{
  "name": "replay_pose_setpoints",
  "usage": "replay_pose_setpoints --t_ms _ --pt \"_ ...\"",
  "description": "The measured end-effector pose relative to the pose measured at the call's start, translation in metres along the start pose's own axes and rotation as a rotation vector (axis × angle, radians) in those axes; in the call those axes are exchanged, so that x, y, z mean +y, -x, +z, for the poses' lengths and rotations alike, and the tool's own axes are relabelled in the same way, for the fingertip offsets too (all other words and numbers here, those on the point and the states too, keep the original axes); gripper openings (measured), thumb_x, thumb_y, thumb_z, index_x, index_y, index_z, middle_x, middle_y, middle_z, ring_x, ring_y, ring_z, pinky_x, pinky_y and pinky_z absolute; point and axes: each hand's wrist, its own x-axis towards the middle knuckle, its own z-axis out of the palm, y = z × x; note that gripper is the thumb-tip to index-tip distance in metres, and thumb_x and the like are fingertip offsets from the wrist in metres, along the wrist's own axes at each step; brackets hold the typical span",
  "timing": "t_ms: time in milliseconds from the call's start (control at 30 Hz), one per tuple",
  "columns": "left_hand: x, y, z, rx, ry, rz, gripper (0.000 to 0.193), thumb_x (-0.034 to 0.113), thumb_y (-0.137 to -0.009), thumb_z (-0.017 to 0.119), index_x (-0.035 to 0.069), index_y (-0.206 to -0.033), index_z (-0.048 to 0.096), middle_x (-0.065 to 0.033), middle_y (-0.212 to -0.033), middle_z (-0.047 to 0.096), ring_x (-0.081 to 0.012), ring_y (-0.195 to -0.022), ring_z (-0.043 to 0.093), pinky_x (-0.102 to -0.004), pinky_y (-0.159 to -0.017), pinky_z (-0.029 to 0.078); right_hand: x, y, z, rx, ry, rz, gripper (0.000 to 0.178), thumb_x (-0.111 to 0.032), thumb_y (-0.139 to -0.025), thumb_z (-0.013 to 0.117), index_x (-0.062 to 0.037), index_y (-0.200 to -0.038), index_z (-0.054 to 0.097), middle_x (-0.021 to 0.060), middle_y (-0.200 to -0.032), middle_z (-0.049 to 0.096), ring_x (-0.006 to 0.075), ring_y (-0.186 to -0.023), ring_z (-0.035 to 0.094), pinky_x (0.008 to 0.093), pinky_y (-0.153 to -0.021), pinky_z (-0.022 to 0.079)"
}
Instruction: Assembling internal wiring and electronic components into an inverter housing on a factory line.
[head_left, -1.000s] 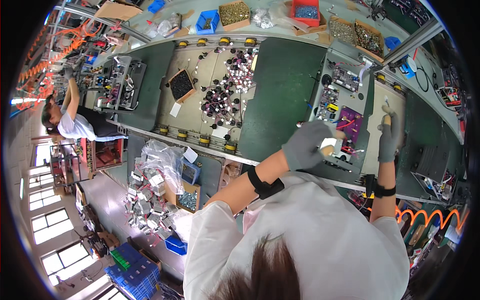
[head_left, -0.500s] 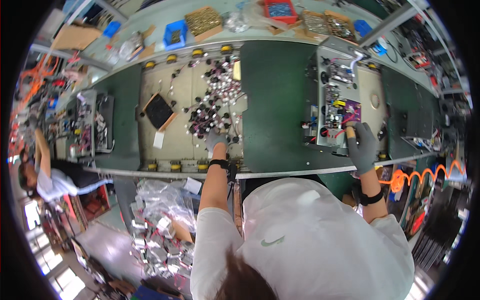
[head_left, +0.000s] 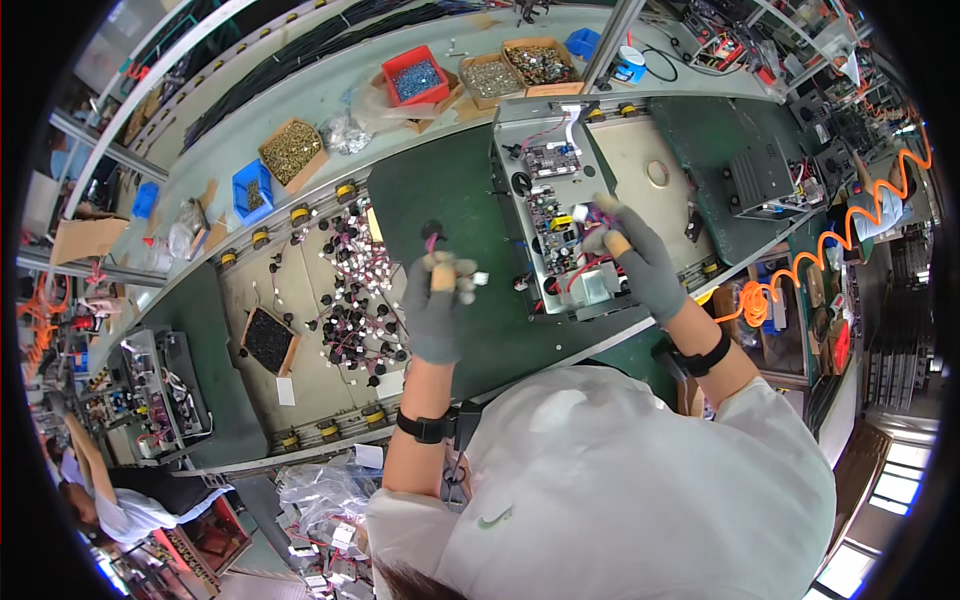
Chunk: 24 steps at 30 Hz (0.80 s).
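Note:
My left hand point(head_left: 435, 300), in a grey glove with bare-looking tan fingertips, is closed on a small wired part point(head_left: 432, 238). That part has a round black head, red and dark wires, and a white plug point(head_left: 482, 279) sticking out by the fingers. It is held over the green mat, left of an open metal chassis point(head_left: 605, 165). Inside the chassis lie circuit boards point(head_left: 550, 215), red wires and a silver block point(head_left: 597, 284). My gloved right hand point(head_left: 645, 265) reaches over the chassis's right side, fingers curled at a purple board point(head_left: 598, 222). What its fingertips pinch is hidden.
Many similar wired parts point(head_left: 360, 285) lie heaped left of the mat point(head_left: 400, 190), beside a small box of black pieces point(head_left: 268, 340). Bins of screws point(head_left: 415, 80) line the back shelf. A coiled orange hose point(head_left: 755, 300) hangs right. Another person point(head_left: 130, 500) works far left.
My left hand has lifted from the heap with a wired part and come toward the chassis. My right hand has moved further over the chassis's boards. The view has turned rightward.

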Motion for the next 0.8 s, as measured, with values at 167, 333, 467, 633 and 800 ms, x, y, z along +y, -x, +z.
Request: replay_pose_setpoints --t_ms 167,333,467,633,800 --pt "0.004 -0.006 0.065 -0.209 0.015 0.022 0.018 0.016 -0.092 0.052 0.003 -0.104 0.05 -0.0123 -0.092 0.063 -0.0104 -0.07 0.058 -0.0214 -0.062 0.048 -0.021 -0.026 -0.018 -0.239 -0.17 0.209 0.024 -0.01 -0.087 0.05 0.0008 -0.107 0.056 0.0026 -0.086 0.056 0.008 -0.073 0.05 0.0221 -0.07 0.043" --pt "-0.006 -0.006 0.087 -0.24 -0.086 0.028 0.017 0.014 -0.092 0.051 0.002 -0.104 0.051 -0.0127 -0.093 0.063 -0.0099 -0.072 0.059 -0.0215 -0.063 0.048 -0.046 -0.035 -0.021 -0.52 0.112 0.174 0.036 -0.02 -0.081 0.064 -0.0005 -0.11 0.059 0.0053 -0.088 0.062 0.0093 -0.078 0.056 0.025 -0.07 0.046" --pt "-0.015 -0.004 0.098 -0.292 -0.316 0.144 0.021 0.016 -0.092 0.053 0.0 -0.104 0.052 -0.0126 -0.095 0.063 -0.0125 -0.077 0.059 -0.0234 -0.07 0.048 -0.036 -0.043 -0.027 -0.565 0.462 -0.024 0.038 -0.027 -0.077 0.069 -0.0094 -0.11 0.062 0.0097 -0.094 0.066 0.0189 -0.081 0.064 0.0299 -0.073 0.05" --pt "-0.036 -0.009 0.104 -0.304 -0.685 0.523 0.021 0.009 -0.086 0.06 -0.003 -0.102 0.055 -0.011 -0.103 0.054 -0.0168 -0.09 0.059 -0.0256 -0.078 0.048 -0.012 -0.052 -0.037 -0.498 0.703 -0.41 0.028 -0.02 -0.069 0.073 -0.0105 -0.094 0.067 0.0085 -0.072 0.061 0.025 -0.064 0.061 0.0333 -0.058 0.048" --pt "-0.043 -0.018 0.109 -0.235 -0.631 0.459 0.024 0.01 -0.083 0.064 -0.003 -0.103 0.057 -0.01 -0.104 0.051 -0.0163 -0.091 0.056 -0.0273 -0.08 0.047 -0.01 -0.067 -0.041 -0.601 0.846 -0.421 0.021 -0.016 -0.071 0.062 -0.0131 -0.092 0.063 0.0059 -0.075 0.061 0.0261 -0.075 0.063 0.0378 -0.066 0.05"
